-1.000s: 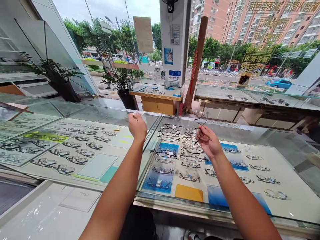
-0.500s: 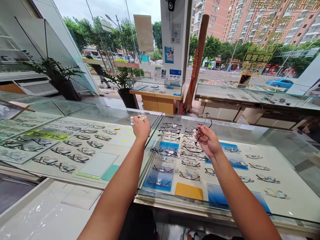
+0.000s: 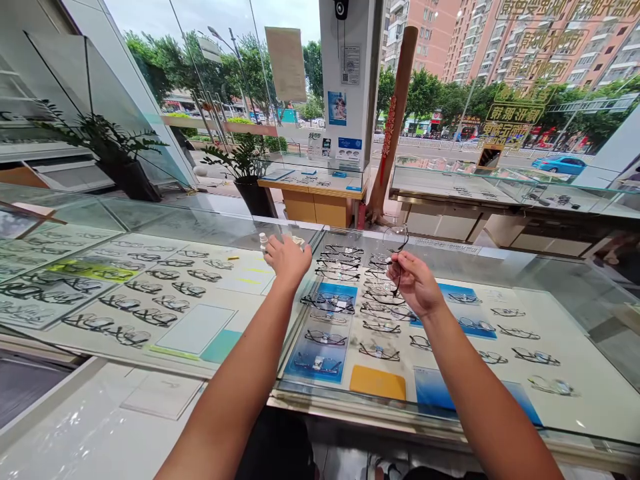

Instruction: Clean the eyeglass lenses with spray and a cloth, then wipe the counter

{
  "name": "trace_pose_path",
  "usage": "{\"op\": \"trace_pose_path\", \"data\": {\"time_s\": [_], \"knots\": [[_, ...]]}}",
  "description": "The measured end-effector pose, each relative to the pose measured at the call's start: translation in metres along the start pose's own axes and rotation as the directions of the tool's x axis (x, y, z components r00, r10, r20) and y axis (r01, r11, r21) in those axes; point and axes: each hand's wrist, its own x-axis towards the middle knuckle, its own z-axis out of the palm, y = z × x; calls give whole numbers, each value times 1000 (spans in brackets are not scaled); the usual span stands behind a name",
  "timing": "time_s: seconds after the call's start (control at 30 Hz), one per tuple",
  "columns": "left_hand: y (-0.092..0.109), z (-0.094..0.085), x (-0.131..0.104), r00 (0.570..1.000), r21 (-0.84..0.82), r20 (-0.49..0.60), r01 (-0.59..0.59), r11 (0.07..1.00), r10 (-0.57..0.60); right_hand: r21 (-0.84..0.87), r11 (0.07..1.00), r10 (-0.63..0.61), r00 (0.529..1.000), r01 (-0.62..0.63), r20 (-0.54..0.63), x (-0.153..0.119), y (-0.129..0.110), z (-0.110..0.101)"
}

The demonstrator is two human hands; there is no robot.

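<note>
Nearest, a white tabletop (image 3: 65, 427) carries a clear sheet (image 3: 157, 395). Just beyond it stand two glass cases side by side. The right case (image 3: 590, 357) contains a yellow mat (image 3: 377, 382) near its front edge, blue cards (image 3: 437, 392) and rows of eyeglasses (image 3: 380, 352), some lying on the cards. The left case (image 3: 235, 297) holds more frames (image 3: 173, 303) in slanting rows, a pale panel (image 3: 197, 332) and a green-and-yellow strip.

Farther along, the right hand (image 3: 417, 283) has its fingers pinched together on a pair of glasses (image 3: 395, 237), raised over the right case with one lens upright above the fingertips. The left hand (image 3: 289, 260) is by the seam between the cases, fingers spread apart, with white pieces (image 3: 263, 241) at its fingertips; whether it grips them, I cannot tell.

Behind, two dark pots (image 3: 255, 198) hold leafy plants (image 3: 241, 161), and a wooden cabinet (image 3: 317, 211) bears a glass case with frames and blue items inside.
</note>
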Motion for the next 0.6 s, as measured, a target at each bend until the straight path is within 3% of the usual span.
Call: {"op": "trace_pose_path", "data": {"time_s": [0.07, 0.13, 0.2, 0.27, 0.37, 0.47, 0.6], "knots": [[9, -4, -8, 994, -66, -36, -105, 992, 103, -24, 1000, 7, 1000, -7, 8, -1, -1, 1], [20, -10, -18, 956, -245, -63, -293, 924, 287, -48, 999, 24, 999, -23, 27, -3, -2, 3], [33, -15, -32, 866, -480, -78, -467, 743, 494, -68, 996, 53, 997, -49, 60, -5, -3, 5], [45, -20, -47, 757, -648, -105, -544, 533, 645, -100, 992, 87, 990, -76, 112, -7, -4, 7], [57, -24, -68, 660, -724, -165, -586, 364, 733, -176, 979, 139, 968, -103, 208, -10, -5, 8], [61, -23, -81, 660, -735, -199, -589, 335, 725, -228, 968, 164, 947, -101, 276, -11, -4, 8], [63, -21, -88, 743, -753, -219, -540, 375, 632, -259, 961, 171, 940, -94, 295, -10, -2, 5]]}}
